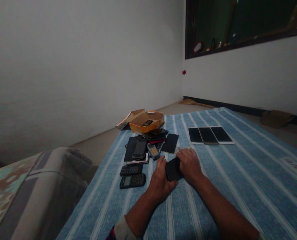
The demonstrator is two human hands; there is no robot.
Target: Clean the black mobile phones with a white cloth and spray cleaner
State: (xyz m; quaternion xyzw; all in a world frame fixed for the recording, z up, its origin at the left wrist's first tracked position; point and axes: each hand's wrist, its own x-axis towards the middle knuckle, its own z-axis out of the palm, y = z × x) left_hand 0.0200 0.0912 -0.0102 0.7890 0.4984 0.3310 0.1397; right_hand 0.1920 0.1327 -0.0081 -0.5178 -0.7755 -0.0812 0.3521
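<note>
Both of my hands meet over a black phone (172,169) on the blue striped cloth (238,180). My left hand (160,181) curls round its left side and my right hand (190,165) closes over its right side. Just beyond lies a heap of phones (148,145), with a small silver keypad phone (153,150) and a dark slab phone (170,143) nearest my fingers. Two black keypad phones (132,175) lie to the left of my left hand.
An orange cardboard box (146,122) with a phone inside sits at the cloth's far edge. Three smartphones (209,135) lie side by side at the far right. A folded blanket (38,186) is on the left. White walls enclose the corner.
</note>
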